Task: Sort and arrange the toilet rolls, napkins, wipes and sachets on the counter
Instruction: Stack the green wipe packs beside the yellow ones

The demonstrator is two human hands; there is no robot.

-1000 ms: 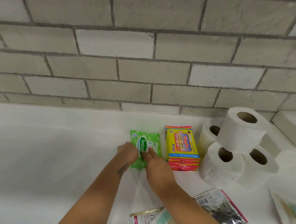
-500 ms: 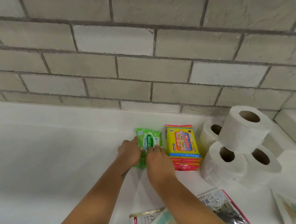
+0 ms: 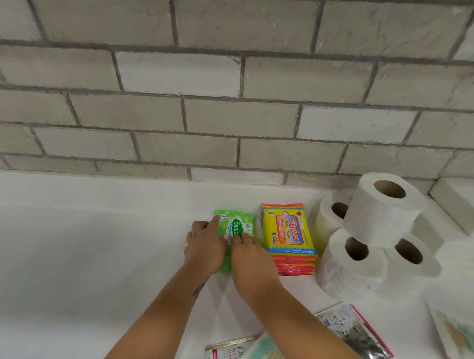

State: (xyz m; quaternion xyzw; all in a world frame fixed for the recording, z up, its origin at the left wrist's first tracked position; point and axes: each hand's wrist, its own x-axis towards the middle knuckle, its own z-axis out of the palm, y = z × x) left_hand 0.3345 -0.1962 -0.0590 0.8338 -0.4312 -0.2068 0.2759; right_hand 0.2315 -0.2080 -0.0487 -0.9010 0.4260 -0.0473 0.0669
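A green wipes pack (image 3: 235, 225) lies flat on the white counter (image 3: 79, 236), just left of a stack of yellow-and-pink wipes packs (image 3: 288, 236). My left hand (image 3: 204, 245) rests on the green pack's left side, and my right hand (image 3: 250, 264) covers its near right part, fingertips pressed on the label. Both hands hold the pack against the counter. Right of the yellow stack stands a pile of white toilet rolls (image 3: 383, 213), one roll on top of three.
A grey brick wall (image 3: 238, 92) closes the back of the counter. Silver and pink sachets (image 3: 357, 332) lie near the front right, more sachets (image 3: 224, 357) and a napkin pack (image 3: 463, 343) at the lower edge. A brick ledge (image 3: 465, 201) juts out at far right.
Both hands have slid the green wipes pack away from me and slightly right, closer to the wall and level with the yellow stack.
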